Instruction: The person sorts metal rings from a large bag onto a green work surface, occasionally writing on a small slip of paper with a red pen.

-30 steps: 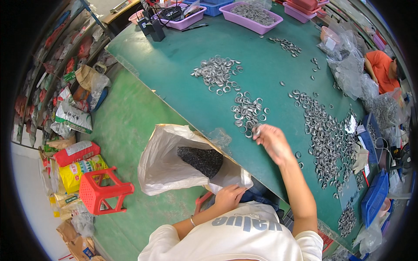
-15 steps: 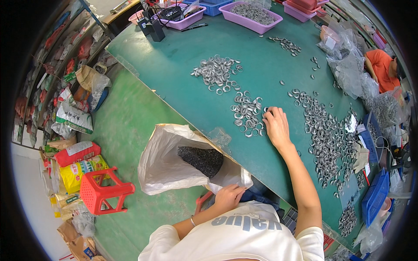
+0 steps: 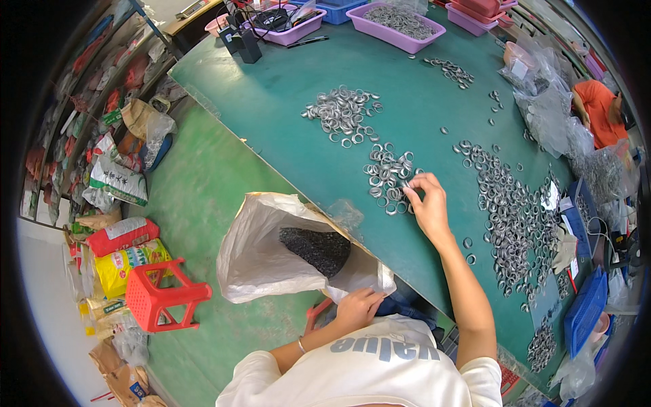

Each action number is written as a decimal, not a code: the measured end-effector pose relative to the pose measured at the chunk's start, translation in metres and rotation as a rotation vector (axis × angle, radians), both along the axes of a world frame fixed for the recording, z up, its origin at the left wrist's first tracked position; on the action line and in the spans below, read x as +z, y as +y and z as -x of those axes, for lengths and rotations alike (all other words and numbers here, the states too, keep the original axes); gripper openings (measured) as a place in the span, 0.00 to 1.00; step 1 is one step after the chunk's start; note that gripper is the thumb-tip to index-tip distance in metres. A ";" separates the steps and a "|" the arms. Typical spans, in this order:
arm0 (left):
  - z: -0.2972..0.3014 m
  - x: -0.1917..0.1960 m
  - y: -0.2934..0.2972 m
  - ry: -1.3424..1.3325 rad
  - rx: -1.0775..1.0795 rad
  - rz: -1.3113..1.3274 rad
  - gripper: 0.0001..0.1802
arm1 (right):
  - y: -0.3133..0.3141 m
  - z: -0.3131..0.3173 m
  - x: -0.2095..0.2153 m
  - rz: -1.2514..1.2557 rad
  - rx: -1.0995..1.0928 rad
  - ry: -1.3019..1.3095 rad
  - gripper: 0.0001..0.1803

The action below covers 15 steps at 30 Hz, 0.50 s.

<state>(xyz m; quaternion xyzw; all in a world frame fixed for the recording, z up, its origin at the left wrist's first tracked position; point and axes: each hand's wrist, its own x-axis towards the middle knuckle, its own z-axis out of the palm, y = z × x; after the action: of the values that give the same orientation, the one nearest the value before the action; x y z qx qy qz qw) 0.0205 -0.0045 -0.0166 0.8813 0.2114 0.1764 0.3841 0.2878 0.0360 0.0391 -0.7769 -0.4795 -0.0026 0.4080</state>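
Observation:
My right hand (image 3: pixel 429 209) is at the right side of a small pile of silver metal rings (image 3: pixel 388 168) on the green table. Its thumb and fingers pinch together on a metal ring at the pile's edge. My left hand (image 3: pixel 357 308) grips the near rim of a white woven sack (image 3: pixel 251 261), fingers curled over the edge. The sack gapes open beside the table edge, with a dark, grainy mass (image 3: pixel 317 249) inside. A second ring pile (image 3: pixel 342 112) lies farther off, and a much larger spread of rings (image 3: pixel 512 217) covers the table to the right.
Purple trays (image 3: pixel 400 42), one heaped with rings, stand at the table's far side. A blue basket (image 3: pixel 584 312) and clear plastic bags (image 3: pixel 542 115) line the right. A person in orange (image 3: pixel 600 112) is at the far right. A red stool (image 3: pixel 163 295) stands on the floor left.
My right hand has shifted slightly, its fingertips now lower and closer to the small ring pile. Two loose rings beside my right forearm show more fully. My left hand stays on the sack rim.

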 end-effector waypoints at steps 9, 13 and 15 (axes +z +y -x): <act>0.000 -0.001 -0.001 0.040 -0.016 0.028 0.07 | -0.026 0.099 0.015 0.046 0.471 0.293 0.07; 0.003 0.000 0.000 0.040 -0.019 0.023 0.07 | -0.015 0.069 0.020 -0.032 0.051 0.009 0.10; 0.003 0.001 0.000 0.051 -0.021 0.028 0.07 | -0.005 0.048 0.019 -0.015 -0.075 -0.050 0.10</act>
<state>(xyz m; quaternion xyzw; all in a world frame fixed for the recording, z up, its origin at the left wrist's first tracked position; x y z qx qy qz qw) 0.0174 -0.0050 -0.0153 0.8821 0.2144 0.1467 0.3928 0.2400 0.0307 0.0578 -0.7909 -0.4602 -0.0408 0.4013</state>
